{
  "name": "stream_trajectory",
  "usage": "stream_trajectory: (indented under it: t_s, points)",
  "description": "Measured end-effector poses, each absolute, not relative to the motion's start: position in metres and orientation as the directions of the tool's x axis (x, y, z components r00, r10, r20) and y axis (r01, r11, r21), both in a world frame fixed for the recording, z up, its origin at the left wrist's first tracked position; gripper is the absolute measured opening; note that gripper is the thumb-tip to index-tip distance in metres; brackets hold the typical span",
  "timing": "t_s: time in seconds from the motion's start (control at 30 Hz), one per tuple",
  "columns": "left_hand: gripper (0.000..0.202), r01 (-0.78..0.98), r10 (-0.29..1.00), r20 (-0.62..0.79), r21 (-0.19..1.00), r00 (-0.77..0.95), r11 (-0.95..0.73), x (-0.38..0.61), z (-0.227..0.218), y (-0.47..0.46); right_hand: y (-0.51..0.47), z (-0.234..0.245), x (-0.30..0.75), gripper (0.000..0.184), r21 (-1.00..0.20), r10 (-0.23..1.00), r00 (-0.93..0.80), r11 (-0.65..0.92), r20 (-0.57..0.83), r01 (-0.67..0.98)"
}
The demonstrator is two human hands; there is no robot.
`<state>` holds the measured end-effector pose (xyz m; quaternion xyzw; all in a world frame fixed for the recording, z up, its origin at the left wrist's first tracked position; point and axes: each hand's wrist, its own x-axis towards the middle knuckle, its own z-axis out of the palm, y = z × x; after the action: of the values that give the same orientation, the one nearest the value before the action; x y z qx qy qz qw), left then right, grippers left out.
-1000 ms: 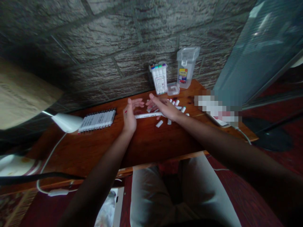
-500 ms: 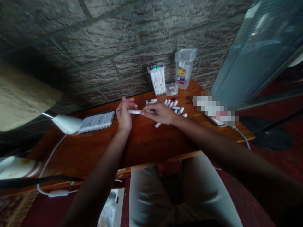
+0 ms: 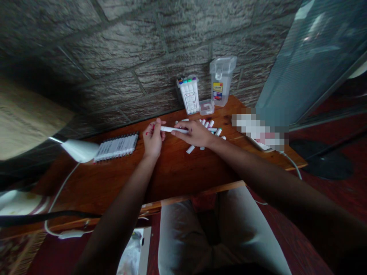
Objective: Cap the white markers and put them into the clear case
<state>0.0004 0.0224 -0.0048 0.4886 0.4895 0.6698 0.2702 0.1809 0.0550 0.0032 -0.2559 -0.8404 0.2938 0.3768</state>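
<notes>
Both hands hold one white marker (image 3: pixel 171 130) level above the wooden table (image 3: pixel 172 172). My left hand (image 3: pixel 152 138) pinches its left end with the fingers closed. My right hand (image 3: pixel 195 133) grips the right end, fingers curled round it. Under and behind my right hand lie several loose white marker caps (image 3: pixel 190 149) on the table.
A tray of white markers (image 3: pixel 117 146) lies left of my hands, next to a white lamp head (image 3: pixel 78 149). Against the stone wall stand an open marker box (image 3: pixel 189 95), a small clear lid (image 3: pixel 206 107) and a tall clear container (image 3: pixel 220 81). My knees are below the table's front edge.
A second ago the marker lay on the table between my open hands. Both hands have closed on it and lifted it, shifting slightly left.
</notes>
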Motion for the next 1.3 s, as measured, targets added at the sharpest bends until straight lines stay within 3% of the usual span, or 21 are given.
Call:
stream_trajectory:
  t_s: [0.2, 0.47, 0.77, 0.93, 1.03, 1.17, 1.3]
  points:
    - [0.037, 0.139, 0.833, 0.401, 0.916, -0.382, -0.377, 0.0, -0.005, 0.023, 0.051, 0.007, 0.181, 0.057, -0.722, 0.699, -0.59, 0.64, 0.405, 0.263]
    - [0.034, 0.13, 0.831, 0.415, 0.909, -0.371, -0.396, 0.0, -0.005, 0.021, 0.059, 0.004, 0.18, 0.065, -0.892, 0.75, -0.603, 0.432, 0.274, 0.132]
    - [0.03, 0.118, 0.863, 0.423, 0.906, -0.277, -0.406, -0.007, -0.008, 0.02, 0.06, 0.005, 0.186, 0.063, -0.905, 0.734, -0.645, 0.397, 0.215, 0.15]
    - [0.045, 0.161, 0.863, 0.389, 0.921, -0.323, -0.355, -0.007, -0.007, 0.023, 0.062, 0.005, 0.188, 0.06, -0.898, 0.731, -0.657, 0.397, 0.186, 0.187]
    - [0.057, 0.097, 0.867, 0.37, 0.928, -0.334, -0.359, -0.008, -0.001, 0.024, 0.062, 0.004, 0.187, 0.055, -0.875, 0.684, -0.707, 0.441, 0.181, 0.202]
    - [0.066, -0.026, 0.927, 0.29, 0.952, -0.238, -0.304, -0.008, 0.007, 0.021, 0.061, 0.002, 0.186, 0.047, -0.855, 0.62, -0.758, 0.49, 0.203, 0.172]
    - [0.069, -0.041, 0.958, 0.26, 0.963, -0.121, -0.267, -0.006, 0.006, 0.017, 0.058, 0.002, 0.186, 0.042, -0.91, 0.628, -0.764, 0.39, 0.15, 0.142]
